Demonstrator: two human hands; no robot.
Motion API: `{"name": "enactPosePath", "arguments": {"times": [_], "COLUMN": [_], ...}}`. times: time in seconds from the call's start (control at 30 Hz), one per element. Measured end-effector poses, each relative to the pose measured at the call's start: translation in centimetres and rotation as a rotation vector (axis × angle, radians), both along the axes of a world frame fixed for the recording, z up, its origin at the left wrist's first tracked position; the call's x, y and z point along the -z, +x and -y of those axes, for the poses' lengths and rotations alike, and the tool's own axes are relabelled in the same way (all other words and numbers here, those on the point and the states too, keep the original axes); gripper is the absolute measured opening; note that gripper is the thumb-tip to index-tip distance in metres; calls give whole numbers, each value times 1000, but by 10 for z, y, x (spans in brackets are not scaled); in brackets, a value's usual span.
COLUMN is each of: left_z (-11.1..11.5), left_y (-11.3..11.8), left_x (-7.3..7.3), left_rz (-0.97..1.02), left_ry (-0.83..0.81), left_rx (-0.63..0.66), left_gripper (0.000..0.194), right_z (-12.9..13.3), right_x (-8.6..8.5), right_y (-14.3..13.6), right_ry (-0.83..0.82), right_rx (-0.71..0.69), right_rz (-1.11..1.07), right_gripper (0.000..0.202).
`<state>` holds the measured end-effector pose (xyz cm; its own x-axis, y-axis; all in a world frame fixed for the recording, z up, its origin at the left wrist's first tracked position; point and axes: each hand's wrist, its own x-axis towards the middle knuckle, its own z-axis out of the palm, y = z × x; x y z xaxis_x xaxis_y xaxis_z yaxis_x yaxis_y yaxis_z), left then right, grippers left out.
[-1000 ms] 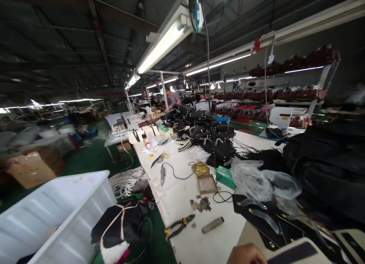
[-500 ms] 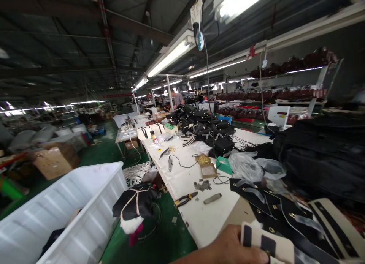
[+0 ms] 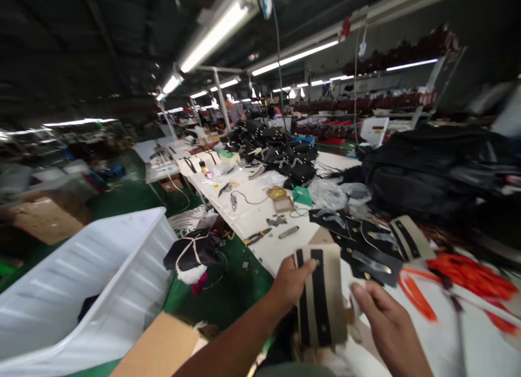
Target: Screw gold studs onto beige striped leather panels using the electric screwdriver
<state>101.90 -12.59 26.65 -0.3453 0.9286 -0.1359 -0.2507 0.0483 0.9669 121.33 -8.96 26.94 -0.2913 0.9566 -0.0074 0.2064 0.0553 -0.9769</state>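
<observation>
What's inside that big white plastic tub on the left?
Inside the white tub, a dark item and a small tan patch show low down. The tub's near wall covers the rest, so their full shapes can't be seen.

Site was a factory workshop: fluorescent tube [image 3: 215,35] overhead, long white worktop [image 3: 254,218] strewn with pliers [image 3: 257,236] and piled black goods [image 3: 272,149], loaded rack [image 3: 433,76] beyond.

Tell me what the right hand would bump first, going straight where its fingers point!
Probably the striped piece in the left hand. The right hand seems to touch a pale blurred thing, and depth is unclear.
</observation>
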Motion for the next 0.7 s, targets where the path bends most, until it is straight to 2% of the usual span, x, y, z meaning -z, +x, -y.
{"name": "enactPosePath", "arguments": {"times": [0.07,0.17,0.23,0.43,0.6,0.7], "left_z": [2,5,7,10,14,13], "left_y": [0,3,7,19,32,36], "left_x": [-3,-7,-8,-12,-29,-30], "left_rz": [1,-35,-66,-152,-290,-342], "left_ry": [-4,-11,-17,-22,76,77], "left_rx": [18,59,86,122,224,261], "left_gripper": [45,42,40,44,36,30], "right_z": [0,-5,-6,-9,-8,-11], "right_x": [-3,1,5,5,11,21], "right_y": [-6,-14,-16,-14,-9,-7], "right_ry": [-56,-85,-40,93,6,-83], "right_rx": [-128,-200,-220,-243,-178,-208], "right_rz": [-51,-63,-25,73,55,18], "right_gripper": [48,46,45,46,51,54]}}
